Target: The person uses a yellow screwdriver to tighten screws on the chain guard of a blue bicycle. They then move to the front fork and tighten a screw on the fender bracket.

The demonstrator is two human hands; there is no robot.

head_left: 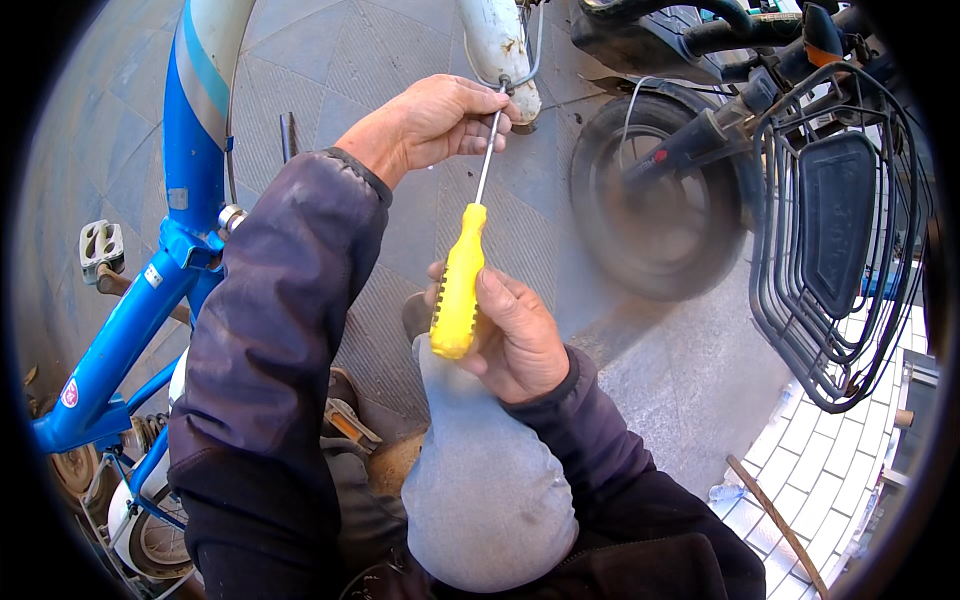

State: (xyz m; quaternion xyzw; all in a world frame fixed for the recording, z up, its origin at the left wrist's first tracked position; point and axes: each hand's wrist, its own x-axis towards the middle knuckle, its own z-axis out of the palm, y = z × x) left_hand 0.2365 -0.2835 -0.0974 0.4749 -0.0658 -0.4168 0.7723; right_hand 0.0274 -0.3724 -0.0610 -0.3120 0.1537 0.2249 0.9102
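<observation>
A screwdriver with a yellow handle (459, 290) and a slim metal shaft slants up and away from me. Its handle lies in my right hand (520, 335), thumb along one side and fingers wrapped behind. My left hand (445, 118) is closed around the shaft near the tip, the fingertips partly behind it. That tip meets a small dark fastener (505, 81) on a white, rust-marked mudguard (497, 45), where a thin metal stay also joins. What else the left fingers may pinch is hidden.
At left stands a blue bicycle frame (120, 345) with a pedal (101, 245). A dark-tyred wheel (650, 200) and a black wire basket (835, 230) are at right. A wooden stick (775, 515) leans over white tiles (830, 470). My grey-clad knee (490, 490) is below the handle.
</observation>
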